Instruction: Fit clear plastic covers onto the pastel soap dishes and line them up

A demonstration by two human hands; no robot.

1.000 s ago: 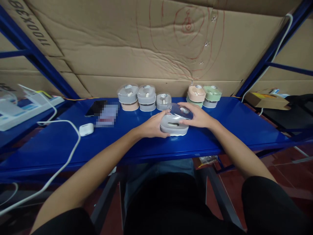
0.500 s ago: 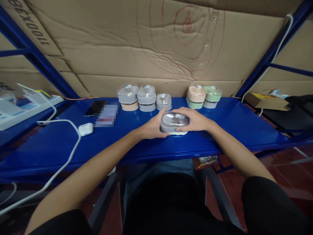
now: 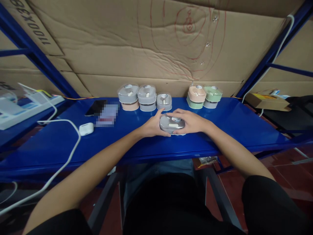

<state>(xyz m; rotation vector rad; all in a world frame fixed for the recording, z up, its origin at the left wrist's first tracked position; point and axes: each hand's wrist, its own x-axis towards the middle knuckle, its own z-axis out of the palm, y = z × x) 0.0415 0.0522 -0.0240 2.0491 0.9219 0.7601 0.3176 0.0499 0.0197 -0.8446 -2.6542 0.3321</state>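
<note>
A small grey container [image 3: 171, 124] with a clear lid sits on the blue shelf [image 3: 220, 130] in front of me. My left hand [image 3: 153, 125] grips its left side, thumb up against the lid edge. My right hand [image 3: 190, 121] lies over its right side with fingers pressed on the lid. Behind it stand more lidded containers: three grey ones [image 3: 146, 96], two of them stacked on other boxes, and a peach one [image 3: 196, 93] and a green one [image 3: 212, 94] to the right.
A white earbud case [image 3: 86, 128], a dark phone [image 3: 96, 107] and a white cable [image 3: 63, 130] lie on the left of the shelf. Cardboard sheets [image 3: 146, 49] back the shelf. A flat cardboard box [image 3: 266, 101] rests at the right.
The clear lid, held tilted above the grey container a second ago, has come down flat onto it. My right hand now presses on top of it.
</note>
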